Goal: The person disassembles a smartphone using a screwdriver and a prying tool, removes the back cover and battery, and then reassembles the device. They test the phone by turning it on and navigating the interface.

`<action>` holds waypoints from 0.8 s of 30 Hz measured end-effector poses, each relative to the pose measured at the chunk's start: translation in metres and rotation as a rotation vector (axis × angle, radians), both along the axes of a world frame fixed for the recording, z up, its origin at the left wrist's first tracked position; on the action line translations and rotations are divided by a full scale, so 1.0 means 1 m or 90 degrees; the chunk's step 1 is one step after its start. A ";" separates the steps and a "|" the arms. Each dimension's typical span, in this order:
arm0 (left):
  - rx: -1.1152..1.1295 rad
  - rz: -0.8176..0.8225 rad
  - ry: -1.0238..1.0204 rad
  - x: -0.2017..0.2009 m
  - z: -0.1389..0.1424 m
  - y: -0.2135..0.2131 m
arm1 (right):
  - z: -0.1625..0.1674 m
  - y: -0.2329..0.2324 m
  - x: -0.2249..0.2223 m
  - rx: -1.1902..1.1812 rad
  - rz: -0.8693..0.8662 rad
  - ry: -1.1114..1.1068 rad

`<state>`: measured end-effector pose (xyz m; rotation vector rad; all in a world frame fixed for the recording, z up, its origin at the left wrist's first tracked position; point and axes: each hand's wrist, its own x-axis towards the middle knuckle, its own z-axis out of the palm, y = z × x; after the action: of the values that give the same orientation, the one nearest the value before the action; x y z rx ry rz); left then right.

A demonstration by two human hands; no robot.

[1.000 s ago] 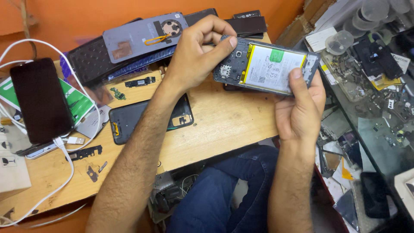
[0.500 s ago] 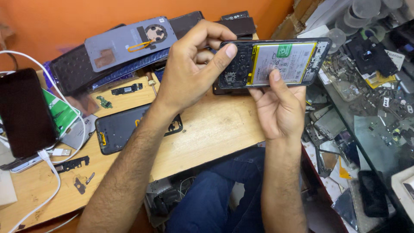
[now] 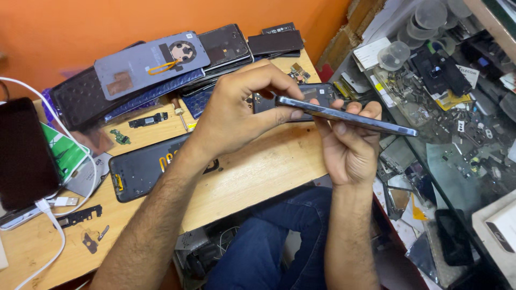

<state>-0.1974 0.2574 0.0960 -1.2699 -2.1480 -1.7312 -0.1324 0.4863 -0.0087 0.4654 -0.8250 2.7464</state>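
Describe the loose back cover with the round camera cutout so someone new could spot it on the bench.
Start at the orange wall and drop to the pile of dark phone parts at the back of the wooden bench. On top of that pile lies the grey-blue back cover, inner side up. Only it has a round camera cutout with a yellow strip beside it.

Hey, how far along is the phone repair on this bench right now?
Done so far: a grey back cover lies off on the pile of phones, and a small circuit board and bracket sit loose on the wooden bench. In hand: the left hand and right hand hold a phone edge-on, so its inside is hidden. Left, probably: closing it up; a dark frame also lies open.
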 end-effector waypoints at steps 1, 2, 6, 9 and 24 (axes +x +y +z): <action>0.003 -0.008 -0.007 0.001 0.001 0.000 | -0.002 0.001 0.000 -0.004 0.010 0.012; 0.005 -0.015 -0.013 0.002 0.001 0.000 | -0.004 0.002 0.001 -0.009 0.021 0.025; 0.009 -0.024 -0.028 0.004 0.002 0.000 | -0.002 -0.001 0.003 -0.007 0.022 0.043; 0.025 -0.019 -0.080 0.005 -0.002 0.001 | 0.010 -0.005 0.008 -0.006 0.008 0.009; 0.086 -0.166 -0.620 0.000 -0.012 0.004 | 0.019 -0.025 0.023 0.118 -0.078 0.027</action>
<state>-0.1978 0.2616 0.0838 -0.7418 -2.2271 -3.0002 -0.1094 0.4618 0.0101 0.4882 -1.0659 2.5520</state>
